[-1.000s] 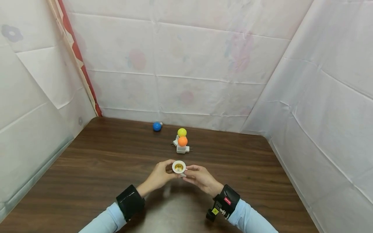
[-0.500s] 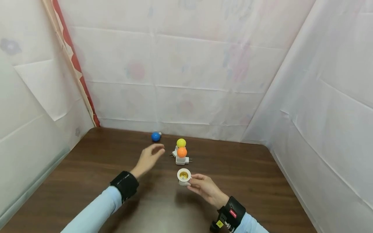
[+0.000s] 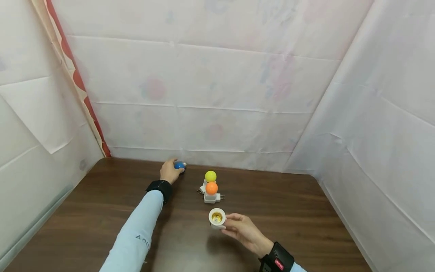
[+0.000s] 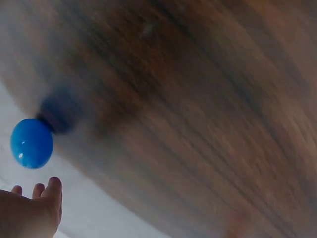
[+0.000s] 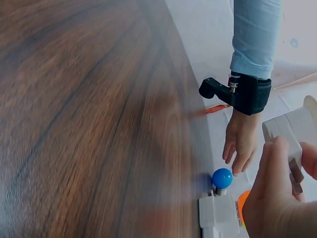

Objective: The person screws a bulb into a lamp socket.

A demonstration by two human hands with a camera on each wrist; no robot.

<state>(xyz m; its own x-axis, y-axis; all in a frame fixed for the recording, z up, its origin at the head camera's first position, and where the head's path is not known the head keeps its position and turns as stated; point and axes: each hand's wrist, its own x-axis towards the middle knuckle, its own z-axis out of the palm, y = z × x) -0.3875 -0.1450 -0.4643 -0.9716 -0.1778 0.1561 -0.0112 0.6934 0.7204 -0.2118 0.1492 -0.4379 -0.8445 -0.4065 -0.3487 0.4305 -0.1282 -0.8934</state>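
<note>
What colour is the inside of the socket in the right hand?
Gold; the socket's inside shows best in the head view.

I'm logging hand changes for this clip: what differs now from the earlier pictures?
The left hand let go of the white socket and reached forward and leftward to the blue bulb; its fingers are near the bulb, but no grip is clear. The right hand still holds the socket. The orange bulb and yellow bulb stayed put.
</note>
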